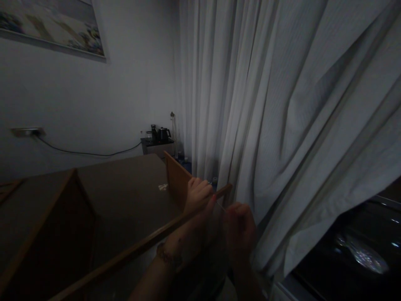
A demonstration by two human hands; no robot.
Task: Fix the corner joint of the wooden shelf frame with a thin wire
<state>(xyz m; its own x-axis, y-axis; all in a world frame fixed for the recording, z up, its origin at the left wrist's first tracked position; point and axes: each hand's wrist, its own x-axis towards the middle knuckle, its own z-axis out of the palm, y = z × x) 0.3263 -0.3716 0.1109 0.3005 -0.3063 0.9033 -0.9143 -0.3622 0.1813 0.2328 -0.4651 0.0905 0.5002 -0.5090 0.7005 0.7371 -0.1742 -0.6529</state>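
Note:
A long, narrow wooden rail (pixel 150 239) runs from the lower left to a corner near the curtain. My left hand (pixel 198 194) is wrapped over it near that corner, beside an upright brown wooden panel (pixel 177 177). The left thumb has a red nail and lies close to the tip of a thin metal rod (pixel 221 206). My right hand (pixel 240 228) pinches the other end of this rod, its fingers curled. Dim light hides the rod's exact kind and where its tip enters. A second wooden panel (pixel 53 234) stands at the left.
Small pale pieces (pixel 163 187) lie on the dark grey surface (pixel 131 179) behind the rail. A black kettle (pixel 163 133) stands on a small cabinet (pixel 158 146) at the back. White curtains (pixel 282 125) hang close on the right, above a glossy black object (pixel 360 246).

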